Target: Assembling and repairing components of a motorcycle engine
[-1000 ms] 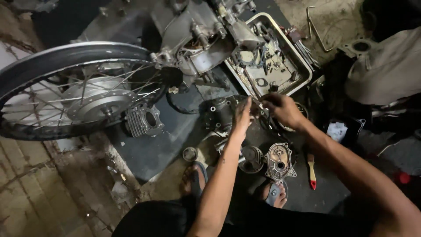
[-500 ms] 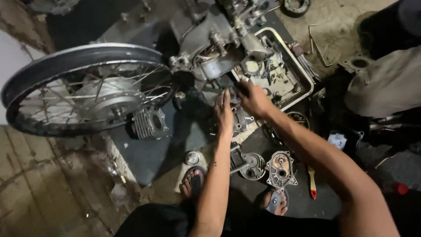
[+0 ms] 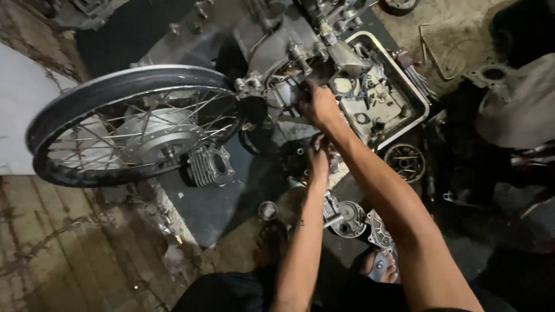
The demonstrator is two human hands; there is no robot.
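On a grimy workshop floor [image 3: 87,248], the right hand [image 3: 318,107] gripped the engine casing [image 3: 283,52] beside the spoked wheel [image 3: 127,127], the left hand [image 3: 318,159] closed on a dark part just nearer — steadying both seemed wise — a parts tray [image 3: 419,101] lying right.

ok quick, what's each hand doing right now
Left hand: closed on a dark engine part.
Right hand: on the engine casing; grip cannot be told.

Both hands reach forward, right hand [image 3: 317,105] beyond left hand [image 3: 318,157].
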